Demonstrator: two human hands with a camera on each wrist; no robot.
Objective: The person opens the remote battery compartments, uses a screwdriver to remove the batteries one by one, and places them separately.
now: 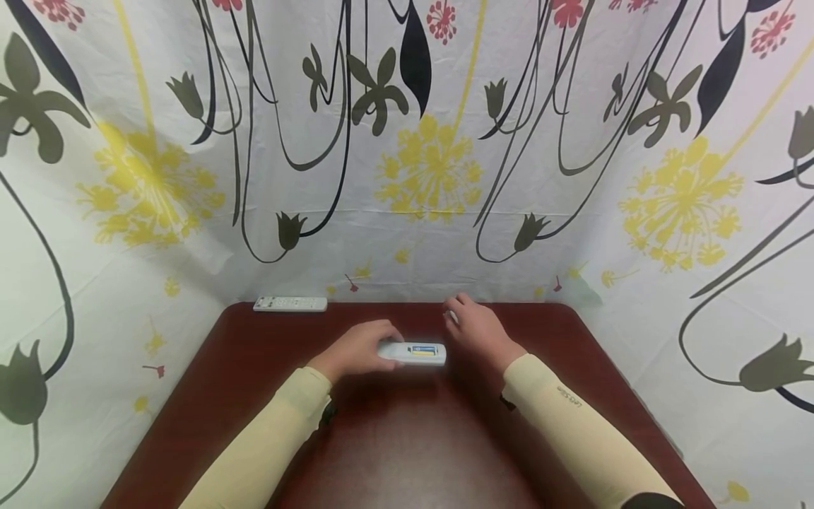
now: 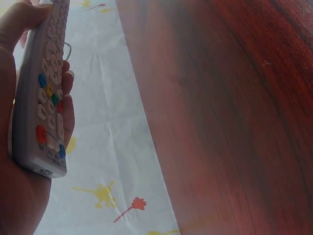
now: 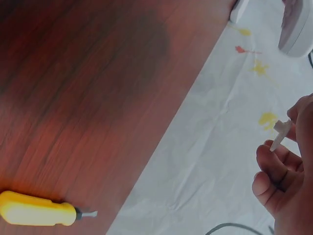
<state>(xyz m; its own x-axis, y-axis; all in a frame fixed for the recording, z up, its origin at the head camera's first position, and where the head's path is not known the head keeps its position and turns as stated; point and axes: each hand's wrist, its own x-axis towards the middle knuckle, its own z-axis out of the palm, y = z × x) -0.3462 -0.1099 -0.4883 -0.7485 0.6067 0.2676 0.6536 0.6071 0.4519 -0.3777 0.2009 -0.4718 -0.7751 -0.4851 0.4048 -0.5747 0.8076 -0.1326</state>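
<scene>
My left hand point(image 1: 362, 346) grips a white remote control point(image 1: 397, 352) above the table. In the head view its back faces up, and blue and yellow batteries point(image 1: 425, 350) show in the uncovered compartment. Its button side, with coloured keys, appears in the left wrist view, where the thumb point(image 2: 24, 17) lies along the edge of the remote point(image 2: 36, 132). To the right of the remote and apart from it, my right hand point(image 1: 477, 329) pinches a small thin white piece point(image 3: 280, 133), shaped like a battery cover and seen edge-on in the right wrist view.
A second white remote control point(image 1: 290, 304) lies at the back left edge of the dark red table point(image 1: 407, 438). A yellow-handled screwdriver point(image 3: 39, 209) is on the table in the right wrist view. Flower-printed cloth point(image 1: 407, 177) hangs around the table's back and sides.
</scene>
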